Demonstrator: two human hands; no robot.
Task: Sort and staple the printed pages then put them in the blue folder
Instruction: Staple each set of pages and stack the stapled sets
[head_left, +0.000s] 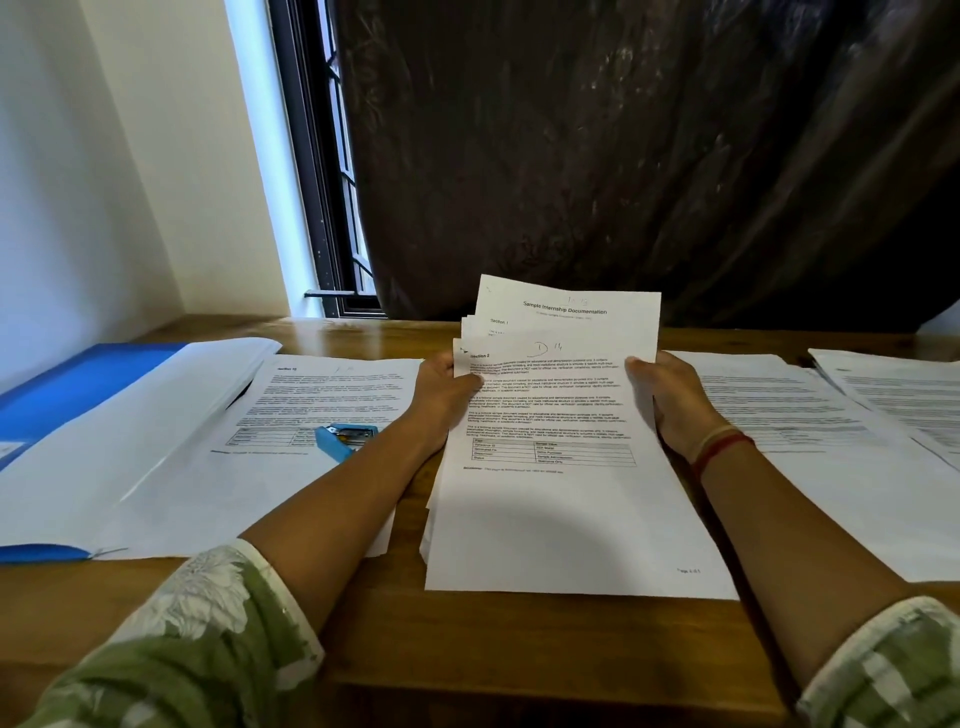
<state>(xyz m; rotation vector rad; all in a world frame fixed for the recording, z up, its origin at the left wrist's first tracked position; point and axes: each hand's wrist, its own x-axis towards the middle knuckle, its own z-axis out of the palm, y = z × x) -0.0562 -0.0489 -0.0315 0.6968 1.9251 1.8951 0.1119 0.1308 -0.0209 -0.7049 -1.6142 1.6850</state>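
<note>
Printed pages (561, 467), fanned, gripped at both edges by left hand (441, 395) and right hand (675, 402), fingers (641, 366) curled round them. Blue stapler (345, 439) on sheets (322, 389) leftward, blue folder (78, 384) beyond.

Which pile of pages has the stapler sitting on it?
The pile just left of the left hand, beside the folder: only it has the blue stapler lying on it.

The left sleeve (171, 644) and right sleeve (888, 670) are showing green fabric carrying a white floral print, each ending near the elbow in white trim. A red thread (725, 450) and a pale band (715, 435) are encircling the wrist behind the right hand (670, 400).
</note>
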